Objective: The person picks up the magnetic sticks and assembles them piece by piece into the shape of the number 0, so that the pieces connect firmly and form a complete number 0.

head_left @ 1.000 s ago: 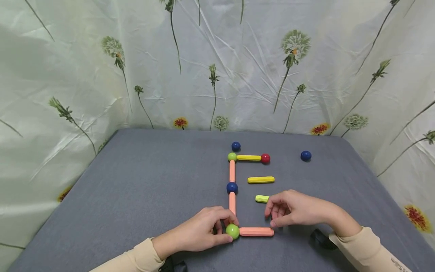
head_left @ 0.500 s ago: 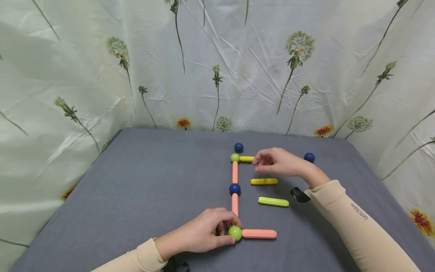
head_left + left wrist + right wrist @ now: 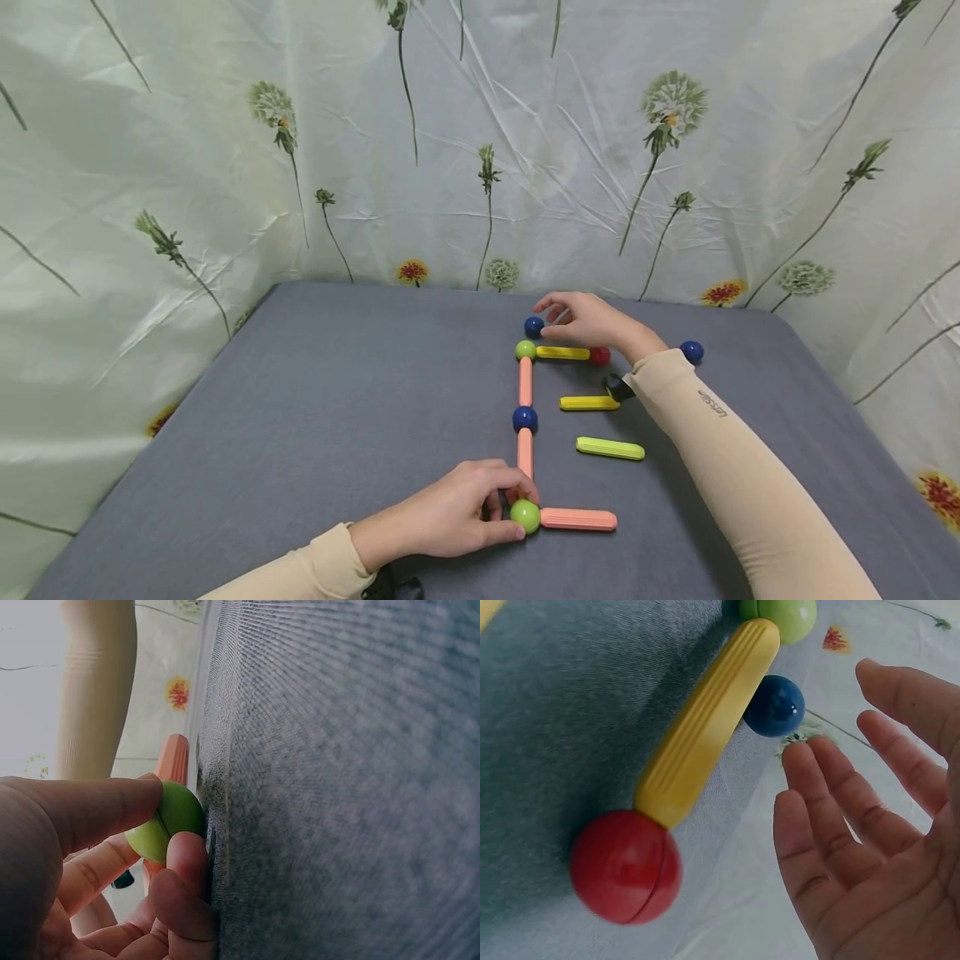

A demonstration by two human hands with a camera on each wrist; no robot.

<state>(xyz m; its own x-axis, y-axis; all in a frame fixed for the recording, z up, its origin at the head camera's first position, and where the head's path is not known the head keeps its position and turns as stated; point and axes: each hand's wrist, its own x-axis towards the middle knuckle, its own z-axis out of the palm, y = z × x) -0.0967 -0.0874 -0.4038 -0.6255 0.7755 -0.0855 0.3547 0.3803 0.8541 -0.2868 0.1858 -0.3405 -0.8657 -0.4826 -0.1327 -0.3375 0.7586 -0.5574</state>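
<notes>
My left hand (image 3: 468, 510) pinches the near green ball (image 3: 525, 517) between thumb and fingers. From that ball a salmon rod (image 3: 579, 520) points right, and another salmon rod (image 3: 525, 454) runs away to a blue ball (image 3: 525, 418). A further salmon rod (image 3: 526, 382) leads on to the far green ball (image 3: 526, 350). There a yellow rod (image 3: 705, 727) extends right, ending in a red ball (image 3: 626, 866). Beside a loose blue ball (image 3: 534, 327) behind that corner is my right hand (image 3: 581, 321); in the right wrist view its fingers are spread, holding nothing.
Inside the frame of rods lie a loose yellow rod (image 3: 588, 403) and a lime rod (image 3: 610, 448). Another blue ball (image 3: 692, 352) sits at the far right, partly behind the right sleeve. A flower-printed curtain (image 3: 450, 167) stands behind the grey table (image 3: 337, 400).
My right hand has moved from near the salmon rod's end, past the yellow rods, to the loose blue ball at the back. The left hand keeps its pinch on the green ball.
</notes>
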